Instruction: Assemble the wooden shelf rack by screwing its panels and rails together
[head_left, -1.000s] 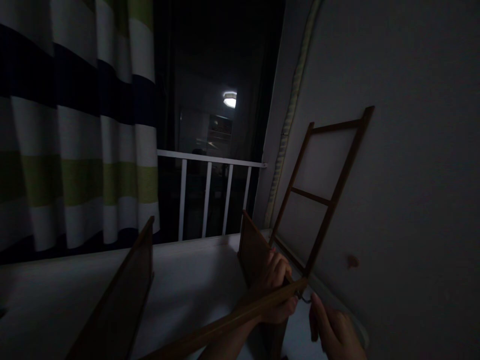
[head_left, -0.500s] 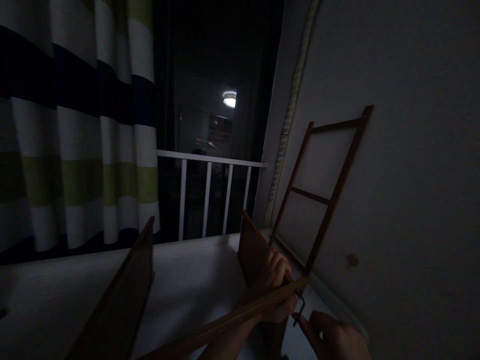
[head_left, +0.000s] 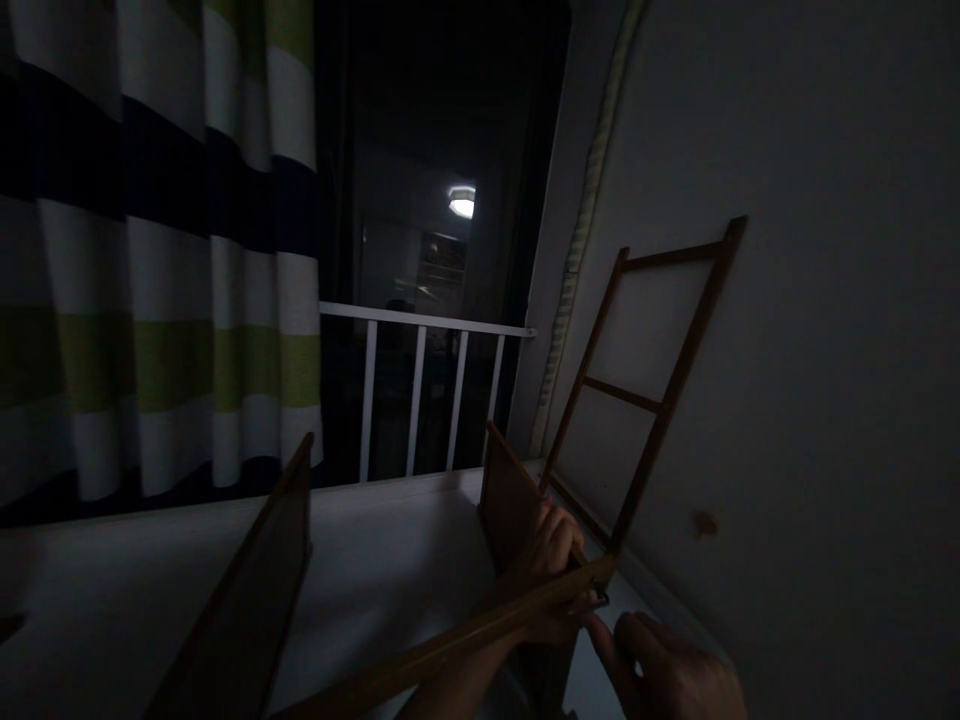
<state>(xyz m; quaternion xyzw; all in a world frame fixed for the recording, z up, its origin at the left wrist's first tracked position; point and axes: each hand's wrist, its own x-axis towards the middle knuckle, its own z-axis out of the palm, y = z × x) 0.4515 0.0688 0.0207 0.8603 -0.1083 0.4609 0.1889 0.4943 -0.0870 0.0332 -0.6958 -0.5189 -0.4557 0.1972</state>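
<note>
My left hand (head_left: pixel 555 542) is closed around the edge of a brown wooden panel (head_left: pixel 504 490), its forearm passing beneath a long wooden rail (head_left: pixel 450 640). At the rail's right end a small dark hex key (head_left: pixel 601 598) sticks out of the wood. My right hand (head_left: pixel 664 665) is just below it, with one finger stretched toward the key and a gap between that finger and the others. In the dim light I cannot tell whether the fingertip touches the key. A ladder-like wooden side frame (head_left: pixel 660 410) rises beyond the rail's end, leaning along the wall.
Another dark wooden panel (head_left: pixel 255 570) stands at the left on the white surface (head_left: pixel 382 540). Behind are a white railing (head_left: pixel 427 320), a dark window with a lamp's reflection, and a striped curtain (head_left: pixel 172 270). A wrapped pipe (head_left: pixel 581 230) runs down the corner by the wall.
The hex key has turned: its free arm hung downward before and now lies close under the rail's end. My right hand's fingertip has shifted slightly up. My left hand keeps its place.
</note>
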